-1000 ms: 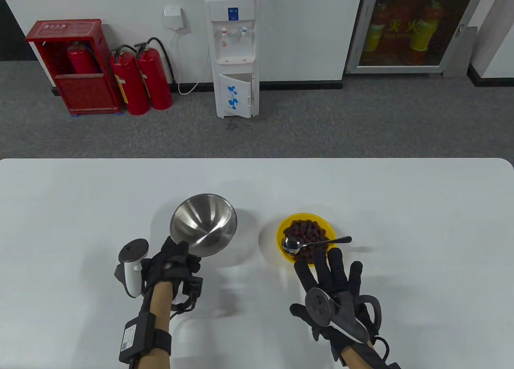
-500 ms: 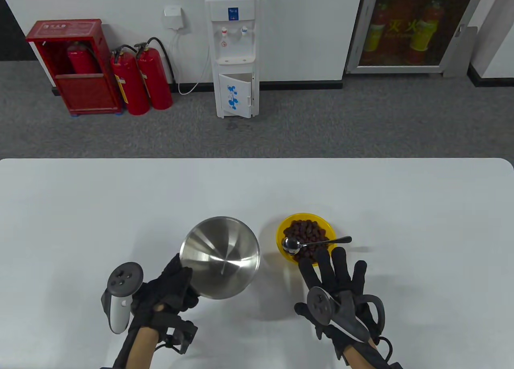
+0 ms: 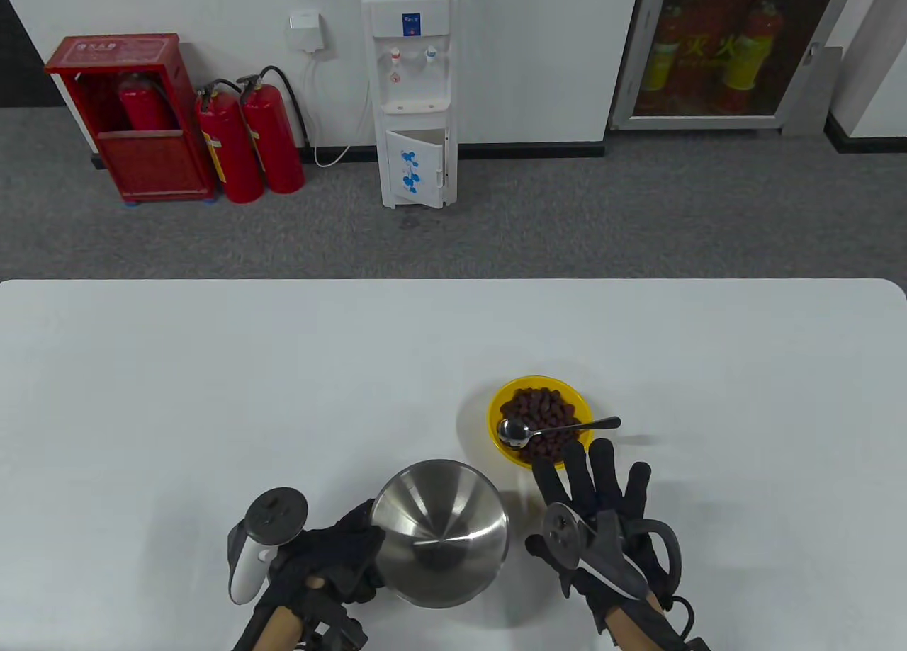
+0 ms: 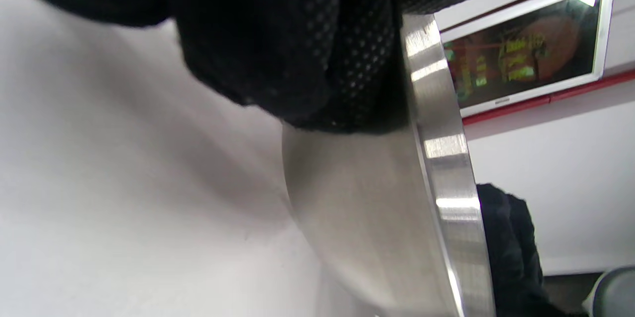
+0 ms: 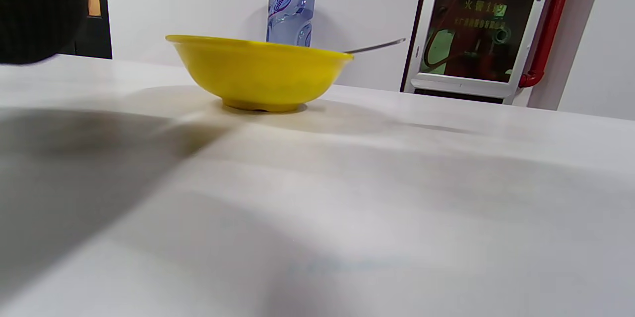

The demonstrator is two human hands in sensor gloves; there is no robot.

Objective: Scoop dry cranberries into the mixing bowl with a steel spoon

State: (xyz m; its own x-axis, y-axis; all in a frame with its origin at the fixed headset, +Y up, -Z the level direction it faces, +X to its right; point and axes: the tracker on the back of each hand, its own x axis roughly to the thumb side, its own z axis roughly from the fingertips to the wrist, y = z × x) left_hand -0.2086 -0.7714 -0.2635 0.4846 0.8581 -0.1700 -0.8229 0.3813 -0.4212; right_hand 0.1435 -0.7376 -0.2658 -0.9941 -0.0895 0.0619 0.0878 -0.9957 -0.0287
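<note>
My left hand grips the rim of the steel mixing bowl near the table's front edge; the bowl looks empty. The left wrist view shows the fingers over the bowl's rim. A yellow bowl holds dried cranberries. The steel spoon lies across it, bowl end left, handle pointing right. My right hand lies flat and open on the table just in front of the yellow bowl, fingers spread, holding nothing. The right wrist view shows the yellow bowl and spoon handle.
The white table spreads wide on all sides. Beyond its far edge stand a water dispenser, fire extinguishers and a red cabinet.
My left hand has carried the steel bowl toward me and to the right, from left of the yellow bowl to the table's front. My right hand has barely shifted.
</note>
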